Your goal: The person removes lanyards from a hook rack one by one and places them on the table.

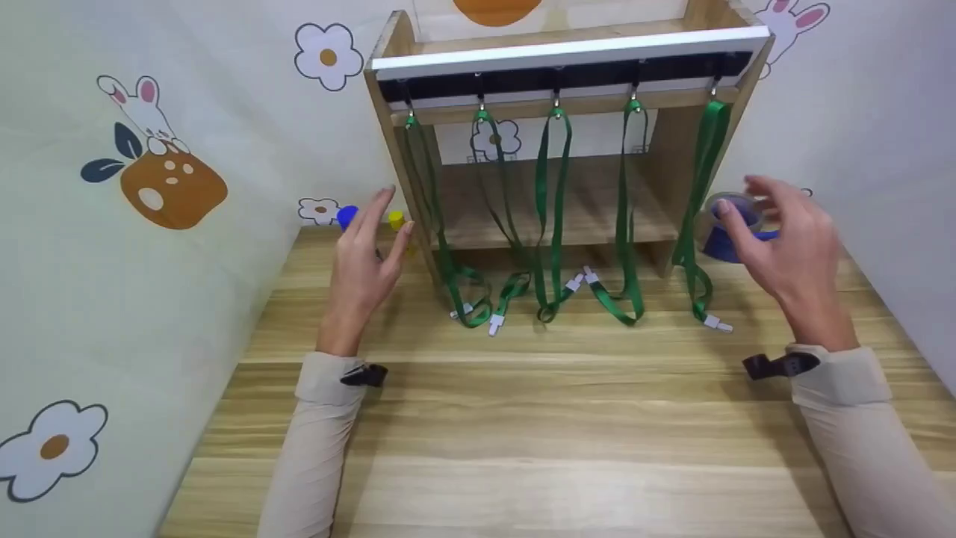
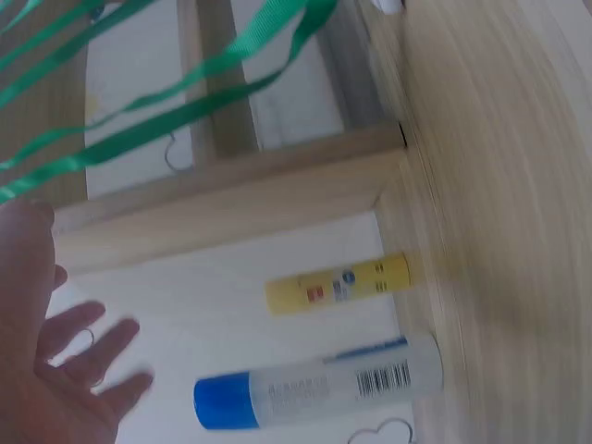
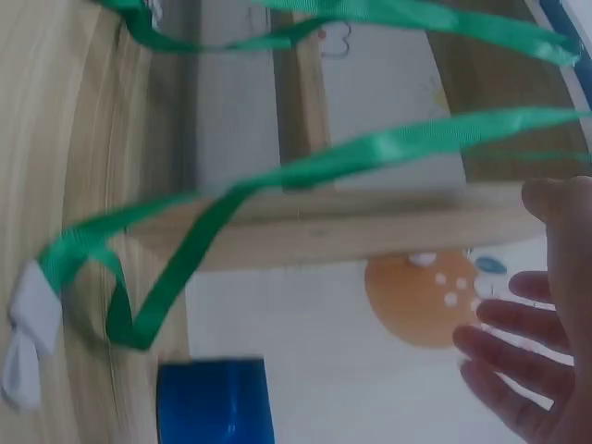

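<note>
Several green lanyards [image 1: 706,157] with white clips [image 1: 718,324] hang in a row from hooks on a wooden shelf unit [image 1: 597,202]. My left hand [image 1: 362,261] is raised beside the unit's left side, fingers spread and holding nothing. Near it stand a yellow glue stick [image 2: 338,284] and a white tube with a blue cap [image 2: 225,400]. On the other side, my right hand [image 1: 799,250] hovers with loosely bent fingers and nothing in it. In the head view it partly covers a tape roll [image 1: 753,203] and a blue object [image 1: 721,246] below it.
The shelf unit stands at the back of a wood-grain table [image 1: 538,433]. A white strip with a black band [image 1: 597,71] carries the hooks across its top. Behind and to both sides are pale walls [image 1: 246,299] printed with flowers, rabbits and oranges.
</note>
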`<action>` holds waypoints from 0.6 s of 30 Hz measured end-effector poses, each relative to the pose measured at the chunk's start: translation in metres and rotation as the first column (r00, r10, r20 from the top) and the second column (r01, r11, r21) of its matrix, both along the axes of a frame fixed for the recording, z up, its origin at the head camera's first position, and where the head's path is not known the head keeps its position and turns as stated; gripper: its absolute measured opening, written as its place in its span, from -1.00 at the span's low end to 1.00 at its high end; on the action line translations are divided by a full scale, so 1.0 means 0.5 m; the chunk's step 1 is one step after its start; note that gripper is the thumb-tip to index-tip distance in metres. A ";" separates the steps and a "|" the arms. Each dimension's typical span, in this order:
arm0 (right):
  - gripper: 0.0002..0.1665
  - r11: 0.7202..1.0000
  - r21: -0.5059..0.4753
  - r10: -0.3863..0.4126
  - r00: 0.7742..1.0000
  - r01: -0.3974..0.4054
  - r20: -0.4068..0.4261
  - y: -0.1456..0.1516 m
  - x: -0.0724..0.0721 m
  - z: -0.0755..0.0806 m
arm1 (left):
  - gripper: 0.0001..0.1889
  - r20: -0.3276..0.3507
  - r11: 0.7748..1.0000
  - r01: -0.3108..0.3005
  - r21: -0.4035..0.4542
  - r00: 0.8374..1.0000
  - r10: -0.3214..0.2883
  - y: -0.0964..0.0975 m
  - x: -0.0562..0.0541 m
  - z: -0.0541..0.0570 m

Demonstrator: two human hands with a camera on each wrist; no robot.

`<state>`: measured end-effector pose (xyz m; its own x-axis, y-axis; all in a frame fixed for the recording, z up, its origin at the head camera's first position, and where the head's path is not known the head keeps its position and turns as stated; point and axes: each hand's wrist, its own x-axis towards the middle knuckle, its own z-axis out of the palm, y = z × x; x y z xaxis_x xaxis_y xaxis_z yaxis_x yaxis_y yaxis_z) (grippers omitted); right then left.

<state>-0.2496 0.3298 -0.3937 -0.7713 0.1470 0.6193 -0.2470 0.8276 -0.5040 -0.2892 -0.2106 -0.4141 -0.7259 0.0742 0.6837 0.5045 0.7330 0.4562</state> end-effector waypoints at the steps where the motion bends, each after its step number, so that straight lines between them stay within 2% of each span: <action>1: -0.39 1.000 -0.005 0.021 1.000 -0.021 -0.019 -0.010 0.002 0.000 | -0.38 0.001 0.999 0.029 0.022 1.000 -0.030 0.006 -0.002 -0.001; 5: -0.52 0.992 -0.014 0.124 0.989 -0.125 -0.082 -0.048 0.003 -0.003 | -0.38 -0.003 0.988 0.115 0.108 0.993 -0.115 0.019 -0.013 -0.004; 8: -0.51 0.984 -0.029 0.173 0.980 -0.177 -0.097 -0.067 -0.005 -0.006 | -0.38 -0.021 0.974 0.154 0.164 0.988 -0.153 0.024 -0.024 -0.005; 13: -0.47 0.978 -0.047 0.198 0.976 -0.202 -0.086 -0.079 -0.020 -0.011 | -0.44 -0.041 0.971 0.132 0.197 0.991 -0.127 0.029 -0.039 -0.008; 18: -0.64 0.969 -0.072 0.230 0.970 -0.235 -0.080 -0.069 -0.024 -0.012 | -0.48 -0.034 0.974 0.121 0.194 0.993 -0.117 0.042 -0.045 -0.009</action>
<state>-0.2616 0.2955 -0.3995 -0.7450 0.0203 0.6668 -0.4651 0.7008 -0.5409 -0.3119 -0.1897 -0.4183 -0.7044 0.0225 0.7094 0.5943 0.5651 0.5722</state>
